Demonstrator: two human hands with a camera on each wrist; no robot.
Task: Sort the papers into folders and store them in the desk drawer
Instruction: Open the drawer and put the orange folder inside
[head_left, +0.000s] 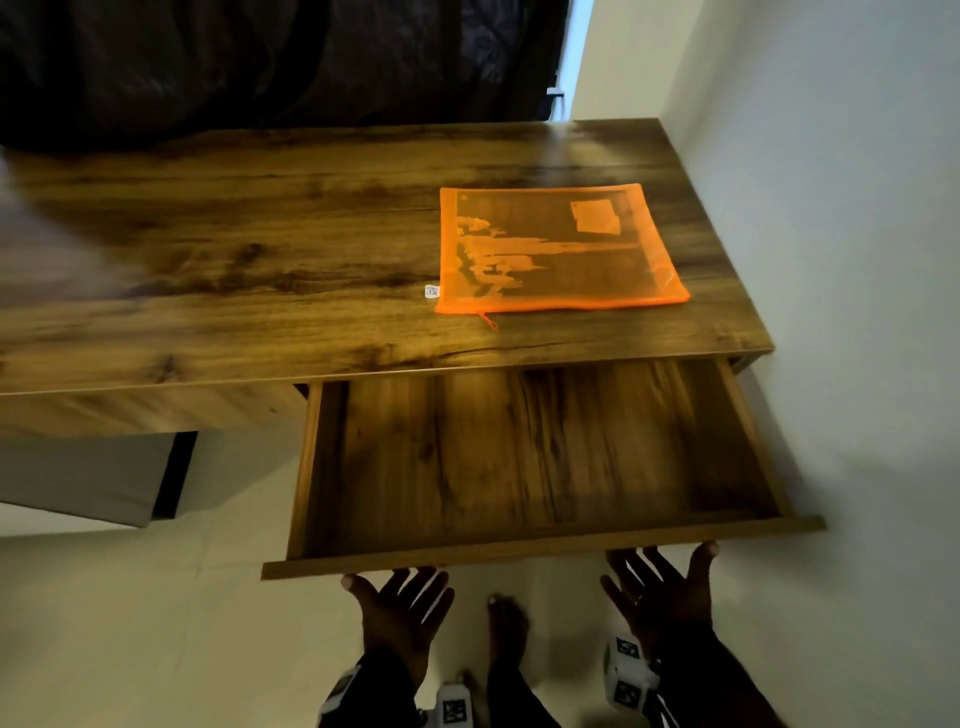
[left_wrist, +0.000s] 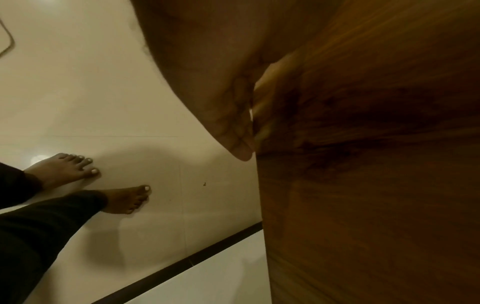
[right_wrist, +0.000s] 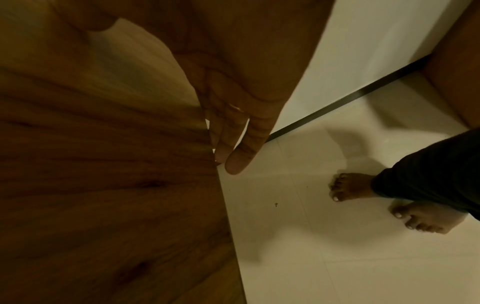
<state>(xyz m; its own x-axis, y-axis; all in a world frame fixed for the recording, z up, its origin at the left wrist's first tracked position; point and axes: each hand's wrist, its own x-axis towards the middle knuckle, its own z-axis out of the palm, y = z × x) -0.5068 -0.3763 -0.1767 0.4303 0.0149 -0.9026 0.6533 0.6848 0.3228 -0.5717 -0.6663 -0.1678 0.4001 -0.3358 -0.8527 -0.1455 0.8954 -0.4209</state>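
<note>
A wooden desk (head_left: 260, 249) is stretching out ahead of both hands, running far off to the left of them and ending against a white wall (head_left: 857, 260) on the right-hand side. Its drawer (head_left: 519, 553) is standing pulled out toward the person, the front panel lying directly against the fingertips of both hands; its wooden floor is showing bare inside.

Beyond the drawer, well ahead of the right hand (head_left: 662, 592) on the desktop, an orange mesh folder (head_left: 558, 249) is lying flat, its zip pull hanging off the near edge toward the hands. A small white tag (head_left: 431, 291) is sitting just beside the folder's near left corner.

The left hand (head_left: 402, 608) is reaching palm-up under the drawer front, fingers straight and spread, gripping nothing; the left wrist view is showing those fingers (left_wrist: 233, 115) lying flat along the wood. The right hand is doing the same farther right, released and open, its fingers (right_wrist: 233, 131) resting straight against the panel's edge, one of them wearing a thin ring (right_wrist: 235, 107).

Below and between the hands, a bare foot (head_left: 506, 623) is standing on the pale tiled floor (head_left: 130, 623).
</note>
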